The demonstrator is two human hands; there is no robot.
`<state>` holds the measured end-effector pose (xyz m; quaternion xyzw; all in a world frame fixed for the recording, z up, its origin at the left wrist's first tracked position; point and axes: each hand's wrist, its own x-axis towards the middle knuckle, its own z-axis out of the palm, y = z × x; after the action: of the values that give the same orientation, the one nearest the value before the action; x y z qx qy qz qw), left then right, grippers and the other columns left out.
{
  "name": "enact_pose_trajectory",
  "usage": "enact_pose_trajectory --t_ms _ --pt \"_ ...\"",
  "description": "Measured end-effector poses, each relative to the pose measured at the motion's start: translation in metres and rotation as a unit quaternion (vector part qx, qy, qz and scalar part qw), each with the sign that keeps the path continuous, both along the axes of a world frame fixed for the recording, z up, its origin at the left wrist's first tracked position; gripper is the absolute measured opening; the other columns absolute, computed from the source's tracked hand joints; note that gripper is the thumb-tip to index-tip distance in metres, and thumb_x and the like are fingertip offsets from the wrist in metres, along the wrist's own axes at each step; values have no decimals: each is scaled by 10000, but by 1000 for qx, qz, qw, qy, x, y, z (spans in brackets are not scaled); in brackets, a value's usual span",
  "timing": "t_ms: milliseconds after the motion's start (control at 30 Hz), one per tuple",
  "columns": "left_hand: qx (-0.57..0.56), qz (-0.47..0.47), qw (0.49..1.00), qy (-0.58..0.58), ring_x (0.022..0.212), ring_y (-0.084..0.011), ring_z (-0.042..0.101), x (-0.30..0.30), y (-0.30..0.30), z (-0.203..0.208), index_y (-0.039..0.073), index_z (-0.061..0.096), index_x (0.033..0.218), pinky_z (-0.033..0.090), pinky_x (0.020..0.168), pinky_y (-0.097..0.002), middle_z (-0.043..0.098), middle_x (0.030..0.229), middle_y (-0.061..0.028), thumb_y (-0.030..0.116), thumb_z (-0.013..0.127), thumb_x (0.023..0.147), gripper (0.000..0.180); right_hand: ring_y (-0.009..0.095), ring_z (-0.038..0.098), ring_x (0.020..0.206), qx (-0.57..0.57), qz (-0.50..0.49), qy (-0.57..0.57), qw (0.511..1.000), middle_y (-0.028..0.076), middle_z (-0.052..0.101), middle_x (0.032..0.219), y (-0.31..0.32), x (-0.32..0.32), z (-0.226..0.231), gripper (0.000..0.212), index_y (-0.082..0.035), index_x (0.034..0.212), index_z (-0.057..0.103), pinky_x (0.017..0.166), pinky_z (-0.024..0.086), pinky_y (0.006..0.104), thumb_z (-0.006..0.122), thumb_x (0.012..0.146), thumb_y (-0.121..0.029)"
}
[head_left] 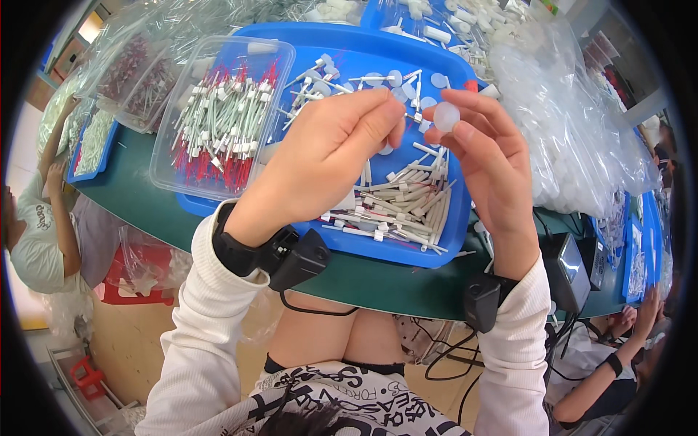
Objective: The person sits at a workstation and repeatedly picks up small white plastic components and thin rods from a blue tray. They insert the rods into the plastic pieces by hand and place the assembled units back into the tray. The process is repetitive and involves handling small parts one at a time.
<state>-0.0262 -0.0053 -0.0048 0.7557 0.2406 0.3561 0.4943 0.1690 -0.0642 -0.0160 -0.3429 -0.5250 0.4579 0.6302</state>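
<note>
Over 1 tray [356,52], right fingers [486,151] hold 1 disc [446,117].

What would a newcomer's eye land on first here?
The big blue tray at centre, strewn with slim white parts. Over its right side, a translucent white disc in the right hand's fingers. Left of centre, a clear box heaped with red-ended parts.

A crowded workshop, the hand-assembly kind
It shows in the green workbench [407,283], with a blue tray [459,225] of white tubes [436,218] and pale discs [395,78] at twelve o'clock, a clear tub [163,167] of wired pieces [218,120] at ten, a bulging plastic bag [589,138] at two, a person [47,251] at nine and another person [607,378] at four, both near more blue trays [87,176]
</note>
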Motion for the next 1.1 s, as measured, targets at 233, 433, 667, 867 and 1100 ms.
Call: enact_pose_trajectory --t_ms 233,433,667,867,1100 --pt "-18 -19 999 30 596 -43 340 -2 -4 8 -3 580 897 288 553 -217 407 654 44 191 390 999 290 228 643 1042 1 -29 -6 1000 114 645 1040 0 -1 -3 306 32 1182 569 900 508 345 624 883 1" --pt "64 -52 996 42 602 -78 429 -1 -1 1 -23 581 921 353 586 -248 498 675 -21 169 404 984 269 217 644 1039 7 -2 -21 1000 127 661 1081 -1 -8 1 260 25 1138 583 915 493 321 636 885 3" --pt "231 80 963 111 603 -141 621 4 -10 6 -12 591 831 450 535 -251 667 765 -91 32 532 921 116 183 649 1012 12 -23 -38 999 132 680 1078 -2 -8 -1 285 14 1127 605 905 500 297 683 853 -9" --pt "353 116 927 47 695 -164 680 3 1 -7 -2 658 895 502 557 -249 702 825 -88 -6 651 839 56 168 647 1006 -6 -12 -34 999 122 679 1075 -3 -11 0 297 17 1126 607 897 504 291 697 845 -12" --pt "426 139 891 71 701 -197 679 1 2 -4 23 687 870 505 573 -268 708 819 -80 2 687 796 77 164 648 999 20 -27 -85 996 105 677 1059 -2 -11 -2 288 25 1102 617 901 505 293 707 830 -5"
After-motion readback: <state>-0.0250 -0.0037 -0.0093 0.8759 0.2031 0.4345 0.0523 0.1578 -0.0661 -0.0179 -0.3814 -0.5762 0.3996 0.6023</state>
